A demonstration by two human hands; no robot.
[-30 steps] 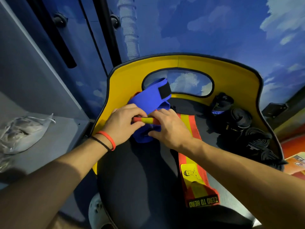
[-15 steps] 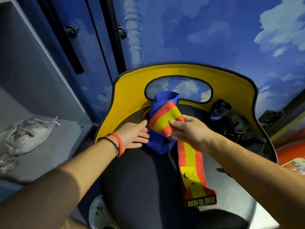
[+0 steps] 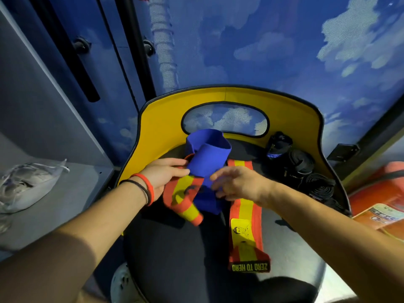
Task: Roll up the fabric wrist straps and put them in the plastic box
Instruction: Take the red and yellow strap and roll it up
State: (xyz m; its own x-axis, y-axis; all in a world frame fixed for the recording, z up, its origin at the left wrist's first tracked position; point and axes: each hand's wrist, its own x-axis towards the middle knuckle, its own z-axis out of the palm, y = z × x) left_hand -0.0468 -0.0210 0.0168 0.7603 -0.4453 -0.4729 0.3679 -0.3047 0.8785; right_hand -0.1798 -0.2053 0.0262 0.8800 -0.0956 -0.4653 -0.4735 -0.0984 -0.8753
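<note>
**Three straps gathered at one pinch**

Nearest the camera, two bare forearms reached in over the black seat of one chair (image 3: 161, 132). Below and to the right of the grip, the flat striped strap (image 3: 246, 211), orange with a yellow centre, lay lengthwise on the seat. Its black "ZERO TO HERO" end was closest to the viewer.

The left hand (image 3: 162, 177) wore two wristbands (image 3: 149, 189), one orange and one black. Its thumb and fingers closed in a narrow pinch on the top of the hanging striped strap (image 3: 183, 200), which drooped from the grip down and to the right. One orange loop curled just above the pinch. The one blue strap (image 3: 207, 162) touched the grip, rising above it in a loose open curl, with a tail falling below between the two striped lengths. Whether those two lengths joined under the blue fabric was hidden.

Just right of the grip, the right hand (image 3: 238, 184) had loosely curled fingers with their tips at the blue strap. It was blurred, so I could not tell whether it held anything.

Farther off, right of and beyond the grip, sat the black rolls (image 3: 299, 169). There were at least three, one with a blue band, but they were too dark to count surely. Well left of the grip, one plastic bag (image 3: 28, 184) lay on a grey shelf. Beyond everything rose the chair's yellow back and a cloud-patterned wall (image 3: 284, 51).
</note>
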